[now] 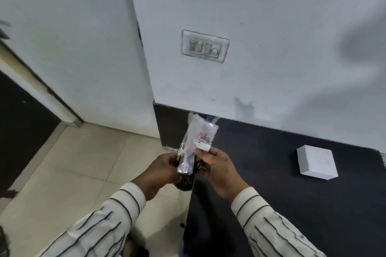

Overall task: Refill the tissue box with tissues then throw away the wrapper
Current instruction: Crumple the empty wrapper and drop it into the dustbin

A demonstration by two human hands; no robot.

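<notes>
Gripping of the clear plastic wrapper (198, 142) is shared by both hands, at the left edge of the black counter (292, 183). The left hand (160, 173) is clenched around the wrapper's lower, crumpled end. The right hand (219, 168) is pinched on the wrapper's right side, thumb placed just below the white printed label (205, 142). The wrapper is held upright, tilted slightly right, its top end seen against the dark backsplash strip. Contents of the wrapper cannot be told; it looks flattened. The white tissue box (316, 162) is laid flat on the counter, well apart to the right of the hands, untouched. A switch plate (205, 46) is mounted on the white wall (271, 27) above the counter. Beige floor tiles (73, 162) are seen to the left, below the hands. Striped sleeves (108, 219) are worn on both arms.
</notes>
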